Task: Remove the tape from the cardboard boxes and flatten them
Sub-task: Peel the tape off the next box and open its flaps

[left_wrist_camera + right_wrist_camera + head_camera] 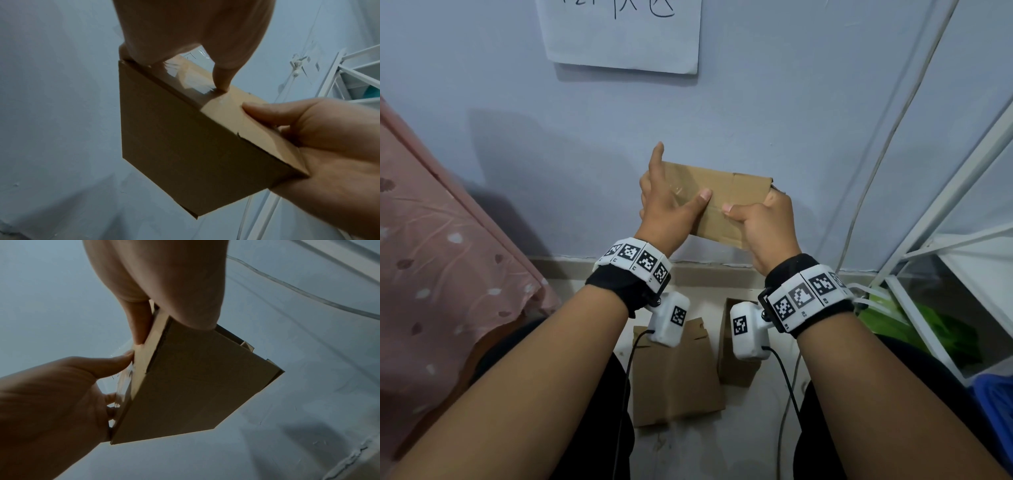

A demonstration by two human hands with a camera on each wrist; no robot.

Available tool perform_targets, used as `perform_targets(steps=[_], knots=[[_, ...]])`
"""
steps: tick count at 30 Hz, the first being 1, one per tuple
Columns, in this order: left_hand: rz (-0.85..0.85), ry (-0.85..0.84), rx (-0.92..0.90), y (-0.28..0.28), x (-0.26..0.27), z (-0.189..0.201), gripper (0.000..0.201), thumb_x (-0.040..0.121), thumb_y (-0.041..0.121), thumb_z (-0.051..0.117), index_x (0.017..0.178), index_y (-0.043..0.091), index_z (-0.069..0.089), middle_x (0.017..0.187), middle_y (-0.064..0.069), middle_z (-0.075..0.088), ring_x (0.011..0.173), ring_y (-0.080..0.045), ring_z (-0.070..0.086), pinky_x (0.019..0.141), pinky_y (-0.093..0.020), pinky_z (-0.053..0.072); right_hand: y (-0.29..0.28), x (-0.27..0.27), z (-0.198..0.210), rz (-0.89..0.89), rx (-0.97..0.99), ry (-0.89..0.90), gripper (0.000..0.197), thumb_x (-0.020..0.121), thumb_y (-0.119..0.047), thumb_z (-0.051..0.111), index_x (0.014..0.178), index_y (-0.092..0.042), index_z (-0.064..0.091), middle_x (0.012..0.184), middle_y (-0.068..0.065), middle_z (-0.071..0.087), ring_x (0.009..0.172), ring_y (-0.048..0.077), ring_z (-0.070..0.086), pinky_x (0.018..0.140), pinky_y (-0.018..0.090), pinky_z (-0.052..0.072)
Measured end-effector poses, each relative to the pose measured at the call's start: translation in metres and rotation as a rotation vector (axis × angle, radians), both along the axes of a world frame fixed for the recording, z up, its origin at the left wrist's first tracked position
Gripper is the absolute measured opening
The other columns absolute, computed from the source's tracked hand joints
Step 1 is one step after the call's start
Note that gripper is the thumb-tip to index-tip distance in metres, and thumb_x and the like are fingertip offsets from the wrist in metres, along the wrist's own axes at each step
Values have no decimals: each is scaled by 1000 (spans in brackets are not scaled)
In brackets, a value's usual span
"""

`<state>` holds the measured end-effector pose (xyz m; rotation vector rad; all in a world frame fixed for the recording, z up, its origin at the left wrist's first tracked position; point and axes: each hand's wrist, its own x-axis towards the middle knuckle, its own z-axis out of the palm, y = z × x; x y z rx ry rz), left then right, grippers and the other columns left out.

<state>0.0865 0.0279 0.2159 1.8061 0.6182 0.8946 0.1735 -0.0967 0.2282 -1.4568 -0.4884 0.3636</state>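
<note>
The floor (pixel 750 442) carries 2 cardboard pieces (pixel 676 377), lying side by side.

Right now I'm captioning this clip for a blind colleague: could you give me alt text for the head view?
Two bare hands hold a small cardboard box up before a pale wall; the right hand grips its right end while the left hand works at clear tape on its face. Below, two more boxes lie on the floor.

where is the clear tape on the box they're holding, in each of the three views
Head: clear tape mid-frame, on the box by the left hand.
Left wrist: tape upper centre, under the thumb.
Right wrist: tape lower left, along the box edge.
Shared landmark: the right hand gripping the box.
</note>
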Motion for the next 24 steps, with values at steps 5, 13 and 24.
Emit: perform_targets(steps=[5, 13, 24], knots=[[-51, 22, -24, 4, -3, -1, 100, 82, 38, 73, 154, 48, 4, 150, 1, 23, 109, 14, 40, 117, -50, 31, 3, 0, -2, 2, -12, 12, 30, 61, -15, 79, 90, -17, 70, 95, 6, 77, 93, 28, 74, 90, 53, 59], [-3, 41, -115, 2, -5, 0, 121, 61, 72, 72, 155, 44, 2, 160, 8, 11, 150, -17, 16, 121, -51, 24, 5, -2, 1, 84, 11, -56, 23, 73, -1, 75, 90, -15, 76, 99, 9, 79, 96, 29, 76, 93, 53, 58], [-144, -44, -239, 9, -7, -2, 114, 65, 35, 85, 152, 54, 13, 151, 0, 27, 137, -16, 40, 113, -45, 41, 2, 3, 1, 9, -38, -23, 24, 71, -4, 79, 90, -18, 74, 95, 3, 79, 92, 22, 76, 91, 47, 60]])
